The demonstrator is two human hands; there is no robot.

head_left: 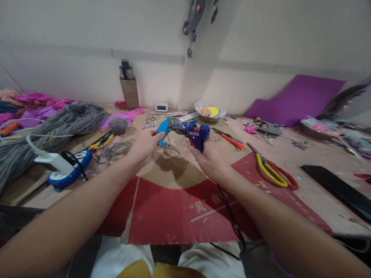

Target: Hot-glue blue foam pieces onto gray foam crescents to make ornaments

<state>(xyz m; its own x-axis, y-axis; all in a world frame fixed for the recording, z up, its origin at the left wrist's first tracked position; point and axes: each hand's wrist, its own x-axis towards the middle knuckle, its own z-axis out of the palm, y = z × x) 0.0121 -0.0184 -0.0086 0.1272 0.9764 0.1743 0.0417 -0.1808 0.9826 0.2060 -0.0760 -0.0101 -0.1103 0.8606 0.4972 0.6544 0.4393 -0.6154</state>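
My right hand (209, 157) is wrapped round the handle of a blue hot glue gun (197, 135), its small red light lit. The gun's nozzle points left, close to a curved blue craft piece (164, 130); whether they touch I cannot tell. Between thumb and fingers, my left hand (146, 144) pinches that blue piece by its left edge. A grey part shows behind the piece, and some grey yarn (171, 150) hangs or lies just below it. Under both hands spreads a red and tan cardboard sheet (168, 208).
Red-and-yellow-handled scissors (272, 172), an orange cutter (232, 139) and a black phone (337, 189) lie on the right. At left are a blue power strip (69, 170), grey yarn skeins (55, 131) and a yellow cutter (102, 141). The glue gun's black cord (232, 220) drops off the front edge.
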